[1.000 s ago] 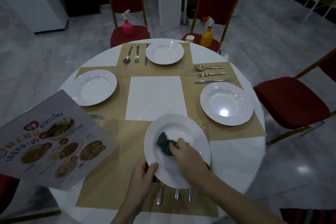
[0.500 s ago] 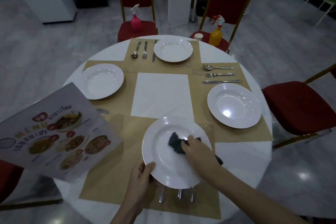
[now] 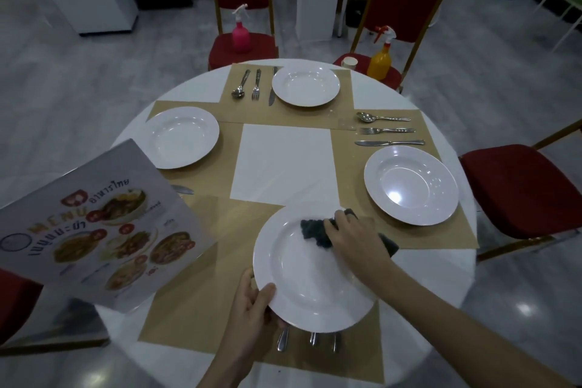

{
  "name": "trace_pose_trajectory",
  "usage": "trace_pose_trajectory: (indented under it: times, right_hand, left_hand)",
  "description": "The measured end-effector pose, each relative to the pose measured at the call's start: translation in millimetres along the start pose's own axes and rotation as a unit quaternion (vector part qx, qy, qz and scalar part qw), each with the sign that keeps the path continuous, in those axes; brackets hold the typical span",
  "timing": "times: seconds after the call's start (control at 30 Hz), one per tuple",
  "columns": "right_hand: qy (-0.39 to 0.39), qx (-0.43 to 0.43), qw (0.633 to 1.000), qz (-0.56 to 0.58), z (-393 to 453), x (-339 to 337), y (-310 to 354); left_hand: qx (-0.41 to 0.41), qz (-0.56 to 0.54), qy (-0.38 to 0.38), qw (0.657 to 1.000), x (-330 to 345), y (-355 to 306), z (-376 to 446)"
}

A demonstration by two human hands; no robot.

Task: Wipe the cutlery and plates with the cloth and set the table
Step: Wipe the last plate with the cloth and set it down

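Sliding from the bowl's middle toward the upper right rim, the dark cloth (image 3: 318,231) is now bunched under the right hand (image 3: 356,239), which is pinching it against the white plate (image 3: 311,274) at lower centre of the frame. The left hand (image 3: 252,305) is gripping the lower left rim, apparently tilting the plate clear of the surface (image 3: 283,161). A hard push risks slipping that rim grip and dropping the plate onto the cutlery (image 3: 310,340) below.

My left hand (image 3: 252,302) holds the near plate (image 3: 310,274) above three cutlery handles (image 3: 310,340). My right hand (image 3: 352,238) presses the cloth (image 3: 315,231) on its far rim. The menu (image 3: 94,224) lies left.
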State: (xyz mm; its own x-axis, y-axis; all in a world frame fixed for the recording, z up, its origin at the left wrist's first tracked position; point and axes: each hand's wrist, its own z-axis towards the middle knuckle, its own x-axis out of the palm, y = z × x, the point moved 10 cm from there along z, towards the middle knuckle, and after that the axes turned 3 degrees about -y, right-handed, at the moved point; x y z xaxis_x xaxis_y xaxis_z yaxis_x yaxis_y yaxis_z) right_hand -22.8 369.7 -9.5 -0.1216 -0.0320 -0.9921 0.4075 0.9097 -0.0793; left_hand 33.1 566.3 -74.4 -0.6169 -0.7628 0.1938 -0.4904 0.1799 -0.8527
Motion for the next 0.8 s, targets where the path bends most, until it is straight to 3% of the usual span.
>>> trace_pose_trajectory:
  times: [0.1, 0.2, 0.37, 0.57, 0.8]
  right_hand:
    - [0.011, 0.015, 0.997, 0.074, -6, 19, 30]
    - [0.025, -0.055, 0.992, 0.114, -11, 29, 78]
    - [0.023, -0.157, 0.986, 0.044, -20, 28, 71]
    - [0.02, -0.093, 0.994, -0.062, -9, 13, 9]
    - [0.095, -0.023, 0.994, 0.044, -48, 39, 26]
  left_hand:
    - [0.012, 0.008, -0.017, 1.0, 8, 0, 3]
    - [-0.002, 0.014, -0.018, 1.0, 13, 10, 1]
    - [-0.019, 0.042, 0.001, 0.999, 6, 14, -3]
    - [-0.003, 0.029, -0.041, 0.999, -9, 8, -3]
    - [0.007, 0.032, -0.097, 0.995, -32, 6, -1]
